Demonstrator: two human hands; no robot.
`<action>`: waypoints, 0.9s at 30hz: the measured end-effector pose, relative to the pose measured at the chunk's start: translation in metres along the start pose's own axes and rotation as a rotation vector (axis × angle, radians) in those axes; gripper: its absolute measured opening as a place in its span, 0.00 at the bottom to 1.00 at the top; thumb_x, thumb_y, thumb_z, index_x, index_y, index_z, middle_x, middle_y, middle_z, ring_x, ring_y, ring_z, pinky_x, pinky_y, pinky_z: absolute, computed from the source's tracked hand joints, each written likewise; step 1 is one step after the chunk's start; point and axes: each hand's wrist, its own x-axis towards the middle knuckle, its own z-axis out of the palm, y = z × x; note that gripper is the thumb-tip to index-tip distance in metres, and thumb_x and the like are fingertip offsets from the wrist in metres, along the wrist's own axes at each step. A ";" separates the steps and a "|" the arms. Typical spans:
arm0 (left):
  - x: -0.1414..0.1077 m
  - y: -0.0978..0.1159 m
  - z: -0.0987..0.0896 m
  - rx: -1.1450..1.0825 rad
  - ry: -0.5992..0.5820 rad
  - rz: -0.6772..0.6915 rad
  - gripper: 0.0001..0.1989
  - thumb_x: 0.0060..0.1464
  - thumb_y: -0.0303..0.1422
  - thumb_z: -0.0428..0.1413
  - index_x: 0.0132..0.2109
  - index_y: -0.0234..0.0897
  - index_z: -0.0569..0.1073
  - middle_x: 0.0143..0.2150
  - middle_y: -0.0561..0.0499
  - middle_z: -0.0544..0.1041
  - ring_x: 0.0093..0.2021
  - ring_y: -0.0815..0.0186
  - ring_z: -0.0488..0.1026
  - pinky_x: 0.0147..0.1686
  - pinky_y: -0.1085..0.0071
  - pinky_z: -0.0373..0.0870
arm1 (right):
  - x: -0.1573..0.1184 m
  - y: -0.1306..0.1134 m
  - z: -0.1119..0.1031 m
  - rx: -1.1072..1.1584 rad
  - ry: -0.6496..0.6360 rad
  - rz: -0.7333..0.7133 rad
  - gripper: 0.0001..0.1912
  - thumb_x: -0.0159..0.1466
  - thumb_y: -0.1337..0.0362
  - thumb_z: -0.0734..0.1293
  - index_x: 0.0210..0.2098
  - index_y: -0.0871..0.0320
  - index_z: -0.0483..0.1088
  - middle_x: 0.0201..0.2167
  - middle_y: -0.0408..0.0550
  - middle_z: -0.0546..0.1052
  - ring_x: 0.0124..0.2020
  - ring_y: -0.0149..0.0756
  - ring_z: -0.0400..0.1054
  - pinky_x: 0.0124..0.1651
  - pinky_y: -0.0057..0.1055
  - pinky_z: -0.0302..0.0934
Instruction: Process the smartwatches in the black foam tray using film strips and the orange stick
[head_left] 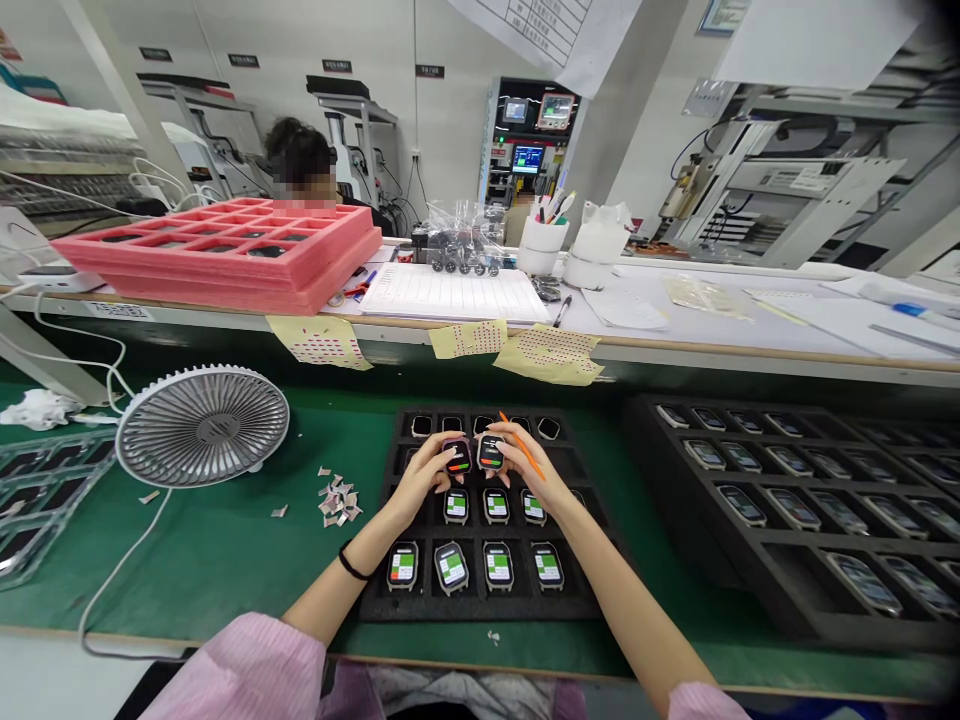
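Note:
My left hand [424, 472] and my right hand [527, 464] meet over a black foam tray [480, 606] on a green mat [225, 560]. The left fingers grip a smartwatch [457, 456] with a lit, coloured screen. Beside it, my right fingertips hold a second smartwatch [490, 452], and a thin orange stick [523, 448] lies along that hand. Rows of smartwatches [498, 566] showing green-and-white screens sit in the tray's slots below my hands. Dark-screened watches [549, 429] fill the far row. My hands hide part of the middle rows.
A second black tray of watches [750, 540] lies to the right. On the left stand a grey desk fan [202, 425] and paper scraps [337, 500]. A pink foam tray stack [217, 250] and a ruled sheet [454, 295] rest on the shelf behind; a person [304, 165] sits beyond.

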 end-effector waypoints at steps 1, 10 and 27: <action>0.000 0.001 0.001 0.005 0.005 0.002 0.21 0.53 0.44 0.57 0.51 0.40 0.69 0.47 0.46 0.70 0.27 0.73 0.68 0.19 0.79 0.55 | 0.000 0.000 0.000 0.000 0.003 0.002 0.18 0.61 0.53 0.65 0.48 0.52 0.64 0.46 0.51 0.74 0.25 0.32 0.72 0.18 0.25 0.59; -0.001 0.000 0.001 0.026 0.007 0.032 0.21 0.53 0.43 0.58 0.52 0.40 0.68 0.49 0.46 0.69 0.24 0.77 0.65 0.19 0.79 0.55 | 0.001 0.003 -0.001 0.009 -0.007 0.009 0.18 0.61 0.54 0.66 0.48 0.52 0.65 0.45 0.50 0.73 0.26 0.32 0.72 0.19 0.24 0.60; 0.002 -0.004 -0.001 0.053 0.009 0.049 0.23 0.50 0.42 0.60 0.52 0.40 0.68 0.47 0.46 0.69 0.27 0.74 0.67 0.19 0.79 0.56 | -0.002 -0.001 0.003 0.000 -0.053 0.014 0.23 0.57 0.61 0.71 0.50 0.50 0.62 0.47 0.48 0.69 0.33 0.32 0.71 0.20 0.22 0.62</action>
